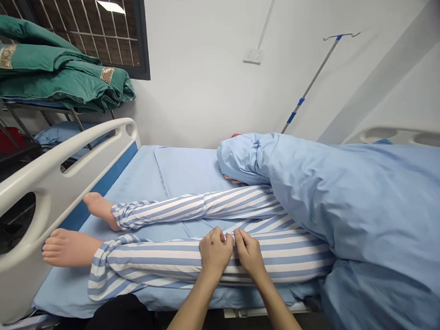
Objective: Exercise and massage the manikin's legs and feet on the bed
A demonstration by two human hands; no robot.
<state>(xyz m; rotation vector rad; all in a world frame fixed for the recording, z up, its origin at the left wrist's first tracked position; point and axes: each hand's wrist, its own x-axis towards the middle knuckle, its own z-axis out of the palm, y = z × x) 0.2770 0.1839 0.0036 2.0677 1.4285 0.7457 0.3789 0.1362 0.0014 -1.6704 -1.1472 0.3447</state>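
Two legs in blue-and-white striped trousers (pixel 154 254) lie stretched out on a hospital bed, with bare feet showing; the smooth near foot (pixel 73 248) looks like a mannequin's. My left hand (pixel 216 251) is curled into a loose fist on the near leg, about the knee. Right beside it, my right hand (pixel 249 253) is also closed in a fist against the same leg. No object shows in either fist. A light blue quilt (pixel 336 190) covers the body from the thighs up. Fingertips (pixel 233 180) peek out under the quilt's edge.
The bed has a pale footboard (pixel 125 132) at the left and a light blue sheet (pixel 187 163). A metal drip stand (pixel 313 80) leans into view behind the quilt. Folded green bedding (pixel 58 77) is piled on another bed at the far left. A wall socket (pixel 252 56) is above.
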